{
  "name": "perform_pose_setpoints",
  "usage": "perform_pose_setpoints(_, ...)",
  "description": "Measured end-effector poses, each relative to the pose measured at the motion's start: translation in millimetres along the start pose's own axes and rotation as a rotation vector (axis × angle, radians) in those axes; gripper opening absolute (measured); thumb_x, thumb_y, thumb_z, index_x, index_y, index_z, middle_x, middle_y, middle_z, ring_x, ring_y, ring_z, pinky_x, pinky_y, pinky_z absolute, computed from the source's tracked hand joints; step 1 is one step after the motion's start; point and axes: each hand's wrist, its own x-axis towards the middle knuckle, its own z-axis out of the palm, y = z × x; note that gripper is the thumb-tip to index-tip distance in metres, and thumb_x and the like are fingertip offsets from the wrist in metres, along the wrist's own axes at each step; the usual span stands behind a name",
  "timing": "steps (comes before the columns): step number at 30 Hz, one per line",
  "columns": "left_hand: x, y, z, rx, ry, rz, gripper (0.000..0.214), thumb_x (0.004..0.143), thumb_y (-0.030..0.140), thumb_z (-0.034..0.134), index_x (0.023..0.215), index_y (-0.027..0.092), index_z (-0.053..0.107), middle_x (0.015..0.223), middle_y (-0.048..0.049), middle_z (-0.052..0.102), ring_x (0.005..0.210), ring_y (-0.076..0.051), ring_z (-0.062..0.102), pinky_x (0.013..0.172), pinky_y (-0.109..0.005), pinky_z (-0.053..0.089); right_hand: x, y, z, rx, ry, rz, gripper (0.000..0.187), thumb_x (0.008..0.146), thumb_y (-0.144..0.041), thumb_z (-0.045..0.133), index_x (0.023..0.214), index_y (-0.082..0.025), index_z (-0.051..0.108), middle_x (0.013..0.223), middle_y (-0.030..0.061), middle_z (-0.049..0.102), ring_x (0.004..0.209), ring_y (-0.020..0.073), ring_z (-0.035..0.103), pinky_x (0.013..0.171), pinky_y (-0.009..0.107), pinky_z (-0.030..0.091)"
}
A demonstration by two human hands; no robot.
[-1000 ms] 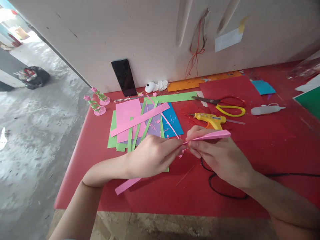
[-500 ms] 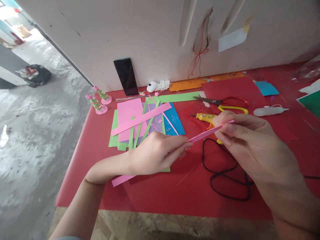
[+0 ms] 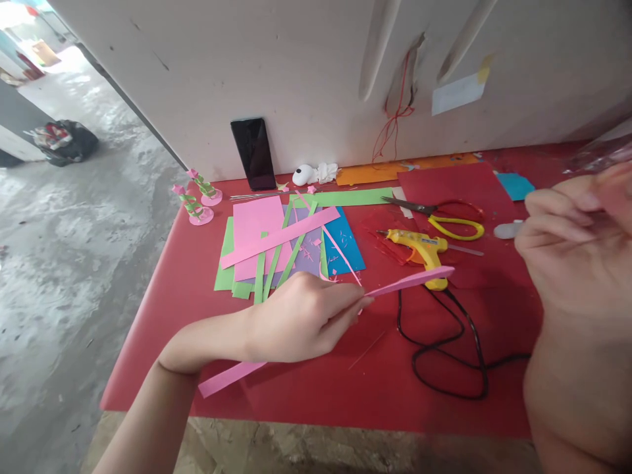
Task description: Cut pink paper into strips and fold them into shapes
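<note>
My left hand (image 3: 306, 316) pinches a pink paper strip (image 3: 402, 283) between thumb and fingers above the red tabletop. The strip's free end points right, over the handle of a yellow glue gun (image 3: 419, 247). A pink length (image 3: 232, 378) also shows below my left wrist; whether it is the same strip cannot be seen. Raised close to the camera at the right edge, my right hand (image 3: 567, 230) has its fingers curled in, and I see nothing held in it. Behind my left hand lie pink, green, purple and blue paper sheets (image 3: 257, 230) with cut strips on top.
Scissors (image 3: 434, 214) with red and yellow handles lie behind the glue gun, whose black cord (image 3: 478, 342) loops in front. A phone (image 3: 254, 155) leans on the wall. Two small pink paper flowers (image 3: 200, 214) stand at the left edge. Red paper (image 3: 454, 181) lies at the back.
My right hand has let go of the strip's right end and moved right and closer to the camera. My left hand keeps its pinch on the strip, slightly lower.
</note>
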Motion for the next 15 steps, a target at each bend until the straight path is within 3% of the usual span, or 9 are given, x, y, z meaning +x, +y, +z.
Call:
perform_pose_setpoints(2,0.0,0.4,0.7,0.028,0.019,0.005,0.035,0.097,0.018,0.038,0.071,0.012,0.060,0.055,-0.0023,0.064,0.046,-0.008,0.058,0.045,-0.019,0.042,0.7,-1.1,1.8,-0.014,-0.047,0.033,0.028,0.064,-0.011,0.081,0.051,-0.019,0.057,0.058,-0.0036,0.029,0.054,0.0078,0.029,0.042,0.025,0.018)
perform_pose_setpoints(5,3.0,-0.5,2.9,0.075,0.025,0.004,0.033,0.097,0.018,0.037,0.078,0.010,0.063,0.053,-0.0011,0.061,0.043,-0.007,0.052,0.042,-0.020,0.038,-14.3,4.8,9.2,-0.046,-0.321,0.166,0.015,0.071,-0.039,0.079,0.068,-0.025,0.073,0.062,-0.0007,0.042,0.056,0.0108,0.037,0.045,0.027,0.028)
perform_pose_setpoints(7,5.2,-1.9,3.4,0.109,0.036,-0.005,0.031,0.097,0.019,0.038,0.082,0.010,0.064,0.053,0.0006,0.057,0.042,-0.007,0.047,0.042,-0.020,0.036,-26.1,9.3,12.6,-0.114,-0.438,0.146,0.021,0.076,-0.049,0.073,0.079,-0.029,0.078,0.059,-0.0010,0.042,0.056,0.0120,0.038,0.046,0.028,0.030)
perform_pose_setpoints(10,8.3,-5.0,1.4,0.109,0.063,-0.015,0.029,0.097,0.022,0.040,0.086,0.011,0.064,0.059,0.0001,0.059,0.048,-0.007,0.049,0.045,-0.020,0.037,-34.3,12.4,12.6,-0.320,-0.382,-0.048,0.008,0.078,-0.033,0.073,0.083,-0.032,0.079,0.063,-0.0007,0.053,0.061,0.0129,0.047,0.054,0.029,0.038)
perform_pose_setpoints(12,10.9,-7.3,-0.7,0.089,0.081,-0.022,0.030,0.098,0.025,0.040,0.085,0.012,0.063,0.063,-0.0005,0.060,0.051,-0.007,0.050,0.047,-0.020,0.038,-33.7,12.5,11.4,-0.424,-0.320,-0.149,0.015,0.077,-0.021,0.072,0.084,-0.033,0.078,0.074,-0.0005,0.063,0.070,0.0136,0.055,0.064,0.030,0.044)
perform_pose_setpoints(15,14.7,-11.3,-2.0,0.079,0.099,-0.036,0.035,0.099,0.030,0.037,0.085,0.012,0.063,0.063,-0.0005,0.058,0.054,-0.008,0.050,0.049,-0.021,0.037,-31.9,12.9,12.6,-0.464,-0.330,-0.111,0.016,0.076,-0.022,0.072,0.088,-0.031,0.078,0.085,-0.0003,0.069,0.074,0.0133,0.059,0.067,0.028,0.048)
